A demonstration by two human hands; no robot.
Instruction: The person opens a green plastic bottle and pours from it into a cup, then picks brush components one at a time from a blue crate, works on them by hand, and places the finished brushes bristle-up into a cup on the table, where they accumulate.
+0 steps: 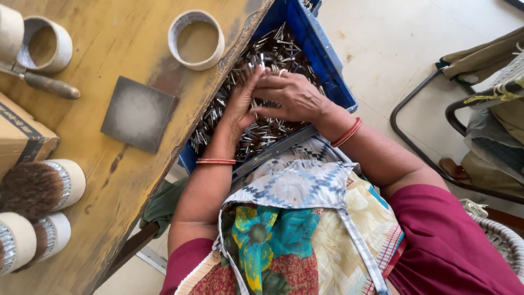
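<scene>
Head view: blue crate (327, 60) filled with metal pins (262, 131) lying at mixed angles; left hand (240, 104) and right hand (292, 98) fingers closed on pins.

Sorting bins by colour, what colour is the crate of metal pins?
Blue crate, clearest in the head view.

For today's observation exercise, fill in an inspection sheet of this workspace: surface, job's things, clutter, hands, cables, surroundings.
Surface: worn yellow wooden table.
Job's things: blue plastic crate full of small metal pins.
Clutter: round brushes, empty white ferrule rings, grey square plate, cardboard box.
Hands: left hand and right hand both in the pins; grip hidden.
Cables: nothing seen.
Surroundings: pale floor, metal-framed chair.
</scene>
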